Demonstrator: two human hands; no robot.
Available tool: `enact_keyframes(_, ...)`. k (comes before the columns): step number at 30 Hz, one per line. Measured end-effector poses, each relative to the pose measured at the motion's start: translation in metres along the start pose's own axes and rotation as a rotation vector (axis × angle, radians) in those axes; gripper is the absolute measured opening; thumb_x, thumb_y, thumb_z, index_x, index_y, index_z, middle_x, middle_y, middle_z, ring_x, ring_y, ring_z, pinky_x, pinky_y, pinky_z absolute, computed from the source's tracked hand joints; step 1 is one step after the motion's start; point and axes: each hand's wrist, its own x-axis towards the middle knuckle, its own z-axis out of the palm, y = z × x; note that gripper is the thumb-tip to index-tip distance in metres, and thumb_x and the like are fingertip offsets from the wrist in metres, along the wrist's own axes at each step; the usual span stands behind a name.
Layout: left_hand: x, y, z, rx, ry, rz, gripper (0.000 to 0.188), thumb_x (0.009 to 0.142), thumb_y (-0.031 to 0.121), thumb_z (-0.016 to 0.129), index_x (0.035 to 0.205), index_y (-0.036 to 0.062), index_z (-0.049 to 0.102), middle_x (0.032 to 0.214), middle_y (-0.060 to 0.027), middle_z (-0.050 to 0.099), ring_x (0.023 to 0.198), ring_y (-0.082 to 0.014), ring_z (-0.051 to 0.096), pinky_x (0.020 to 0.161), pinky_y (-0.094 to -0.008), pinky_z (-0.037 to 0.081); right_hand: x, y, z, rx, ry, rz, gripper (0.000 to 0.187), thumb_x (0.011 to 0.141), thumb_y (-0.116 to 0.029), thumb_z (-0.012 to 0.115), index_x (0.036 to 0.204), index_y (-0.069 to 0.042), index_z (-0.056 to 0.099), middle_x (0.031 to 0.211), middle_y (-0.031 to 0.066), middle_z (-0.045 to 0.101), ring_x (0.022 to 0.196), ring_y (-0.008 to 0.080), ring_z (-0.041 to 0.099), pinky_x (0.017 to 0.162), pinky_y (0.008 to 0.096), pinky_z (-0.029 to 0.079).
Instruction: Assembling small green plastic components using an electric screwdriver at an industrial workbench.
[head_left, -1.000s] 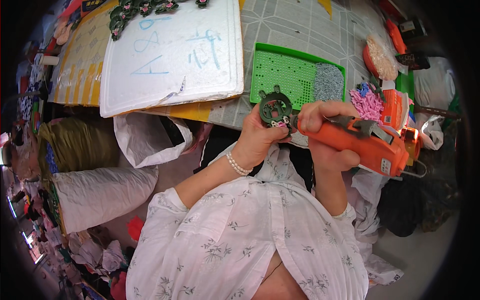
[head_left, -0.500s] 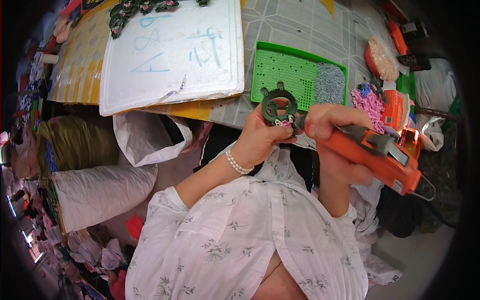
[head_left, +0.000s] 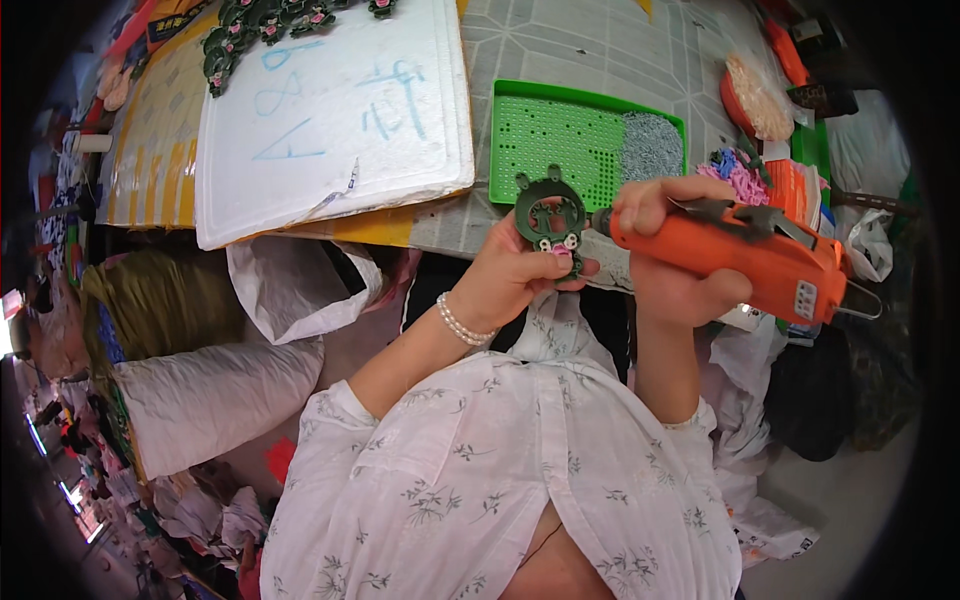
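Between the thumb and fingers of my left hand [head_left: 507, 267] is a dark green ring-shaped plastic part [head_left: 550, 212]. It has two small ear-like tabs at the top and white and pink pieces at its lower side. My right hand [head_left: 668, 255] is wrapped round an orange electric screwdriver [head_left: 755, 262], which lies nearly level and points left. Its dark nose is right beside the ring's right edge; whether the tip touches the part I cannot tell. A green perforated tray [head_left: 555, 140] lies just beyond my hands, with many small grey pieces [head_left: 652, 148] heaped at its right end.
A white foam board [head_left: 330, 120] with blue marks lies at the left of the table [head_left: 560, 45], with several green parts [head_left: 265, 25] at its far edge. Pink pieces [head_left: 735, 180], orange boxes [head_left: 790, 190] and a red bowl [head_left: 740, 100] stand at right. White sacks [head_left: 215, 395] fill the lower left.
The orange screwdriver has swung to a more level angle. The green part has shifted slightly left in my left hand, and the whole view has moved a little.
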Motion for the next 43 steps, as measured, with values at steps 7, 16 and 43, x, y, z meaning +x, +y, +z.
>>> enact_keyframes(7,0.001,0.001,0.004,0.047,0.051,0.054,0.053,0.076,-0.011,0.055,0.123,0.0107,0.043,0.106,-0.0071,0.057,0.087,-0.0261,0.065,0.066,-0.0302,0.057,0.005,0.003,0.002,-0.002,0.042,0.085,0.086,0.067,-0.078,0.050,0.108,-0.002,0.049,0.077,0.0057,0.054,0.072,0.0185,0.051,0.071,0.0350,0.041)
enact_keyframes(16,-0.006,0.003,-0.005,0.128,0.145,0.079,0.050,0.076,-0.010,0.055,0.122,0.0074,0.045,0.110,-0.0119,0.057,0.090,-0.0248,0.064,0.068,-0.0298,0.056,0.015,0.006,-0.033,-0.109,0.063,0.040,0.076,0.075,-0.068,0.052,0.109,0.000,0.048,0.080,0.0063,0.054,0.075,0.0183,0.051,0.078,0.0369,0.041)
enact_keyframes(43,-0.004,0.000,-0.008,0.116,0.086,0.044,0.045,0.078,-0.008,0.059,0.118,0.0089,0.046,0.109,-0.0088,0.059,0.090,-0.0251,0.064,0.067,-0.0281,0.056,0.051,0.063,-0.044,-0.212,0.196,-0.094,0.058,0.078,-0.048,0.065,0.100,0.003,0.049,0.070,0.0053,0.057,0.062,0.0145,0.057,0.058,0.0273,0.049)
